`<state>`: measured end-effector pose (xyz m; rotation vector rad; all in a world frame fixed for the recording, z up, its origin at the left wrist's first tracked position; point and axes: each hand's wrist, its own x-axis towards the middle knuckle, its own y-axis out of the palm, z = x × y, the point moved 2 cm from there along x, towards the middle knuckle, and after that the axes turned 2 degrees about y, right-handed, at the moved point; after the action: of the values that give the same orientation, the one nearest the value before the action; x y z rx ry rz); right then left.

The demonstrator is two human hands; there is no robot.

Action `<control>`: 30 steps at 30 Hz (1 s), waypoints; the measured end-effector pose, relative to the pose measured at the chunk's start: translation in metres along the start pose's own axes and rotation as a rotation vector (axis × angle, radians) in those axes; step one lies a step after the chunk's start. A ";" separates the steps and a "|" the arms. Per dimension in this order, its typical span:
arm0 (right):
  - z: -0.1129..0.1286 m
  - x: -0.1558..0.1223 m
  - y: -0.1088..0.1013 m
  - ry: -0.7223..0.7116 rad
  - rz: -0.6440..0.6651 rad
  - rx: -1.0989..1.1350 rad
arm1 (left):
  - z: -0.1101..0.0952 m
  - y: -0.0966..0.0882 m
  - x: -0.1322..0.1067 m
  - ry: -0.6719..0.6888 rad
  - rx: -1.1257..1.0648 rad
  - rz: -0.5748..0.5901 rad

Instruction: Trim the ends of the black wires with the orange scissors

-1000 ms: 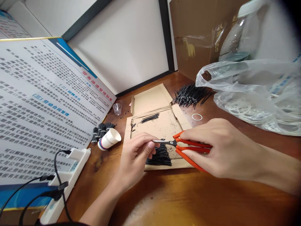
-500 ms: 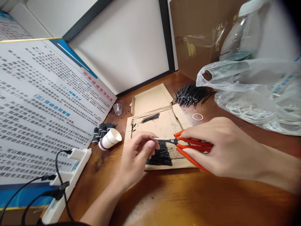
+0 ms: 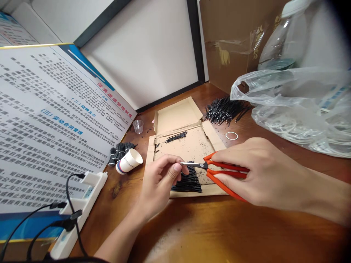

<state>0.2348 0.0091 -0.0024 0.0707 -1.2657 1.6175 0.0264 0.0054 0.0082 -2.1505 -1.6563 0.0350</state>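
Note:
My right hand (image 3: 255,171) grips a pair of scissors (image 3: 227,171) by their orange-red handles, with the blades pointing left. The blade tips meet the fingertips of my left hand (image 3: 164,175), which is closed in a pinch. Whatever lies between those fingertips is too small to make out. Below both hands, a row of black wire pieces (image 3: 189,180) rests on an opened cardboard box (image 3: 192,146). Farther up on the cardboard lies a smaller group of black pieces (image 3: 176,137), with dark specks scattered beside it.
A heap of black wire pieces (image 3: 226,109) and a white ring (image 3: 231,136) lie to the right, near a plastic bag (image 3: 296,117) of white rings. Leftward are a tipped paper cup (image 3: 128,161), tied black bundles (image 3: 119,151), a clear cup (image 3: 138,126) and a power strip (image 3: 79,215).
The scissor blades look more closed than before, their tips still at my left fingertips. Both hands have otherwise barely moved, and the whole view has shifted slightly.

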 end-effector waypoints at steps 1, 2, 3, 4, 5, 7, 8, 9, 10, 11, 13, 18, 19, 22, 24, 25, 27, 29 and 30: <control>0.000 0.000 0.000 -0.003 0.003 -0.003 | 0.000 0.000 0.000 -0.001 0.001 -0.002; 0.000 0.000 0.000 -0.005 0.007 -0.007 | 0.000 0.000 0.000 -0.001 0.001 -0.001; -0.001 0.000 0.000 -0.007 0.007 -0.011 | 0.000 0.000 0.000 0.000 0.001 0.002; -0.001 0.000 -0.001 -0.007 0.010 -0.016 | 0.000 0.000 -0.001 0.002 0.002 0.005; -0.001 0.000 -0.001 -0.009 0.015 -0.021 | 0.001 0.000 -0.001 0.003 0.005 0.007; -0.001 0.000 -0.001 -0.013 0.018 -0.035 | 0.001 -0.001 -0.001 0.007 0.013 0.007; -0.001 0.000 0.000 -0.014 0.016 -0.042 | 0.001 -0.001 -0.001 0.009 0.016 0.007; -0.001 0.000 0.000 -0.016 0.009 -0.046 | 0.001 -0.001 -0.001 0.011 0.016 0.005; -0.001 0.000 0.000 -0.019 0.002 -0.047 | 0.001 -0.001 -0.001 0.012 0.016 0.003; -0.001 0.000 0.000 -0.020 -0.006 -0.043 | 0.001 -0.002 -0.001 0.015 0.015 0.001; 0.000 0.000 0.000 -0.014 -0.018 -0.024 | 0.000 -0.001 -0.001 0.019 0.020 0.001; -0.001 -0.001 0.001 0.022 -0.036 0.008 | -0.001 -0.001 -0.001 0.025 0.037 0.006; -0.002 -0.001 0.001 0.027 -0.029 0.009 | -0.001 -0.001 -0.001 0.026 0.035 0.007; -0.003 -0.001 0.002 0.032 -0.019 0.007 | 0.000 -0.001 -0.002 0.027 0.030 0.008; -0.003 -0.001 0.002 0.036 -0.003 0.006 | 0.000 -0.001 -0.002 0.029 0.035 0.012; -0.003 -0.001 0.002 0.038 0.006 0.005 | 0.001 -0.001 -0.002 0.030 0.037 0.014; -0.002 0.000 0.002 0.035 0.028 0.005 | 0.001 -0.001 -0.002 0.029 0.032 0.021; -0.002 0.000 0.001 0.018 0.030 0.000 | 0.002 -0.002 -0.002 0.027 0.023 0.026; -0.002 0.000 0.001 0.009 0.025 -0.007 | 0.002 -0.002 -0.002 0.026 0.020 0.027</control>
<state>0.2353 0.0102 -0.0039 0.0436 -1.2701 1.6330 0.0237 0.0044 0.0066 -2.1495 -1.6054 0.0316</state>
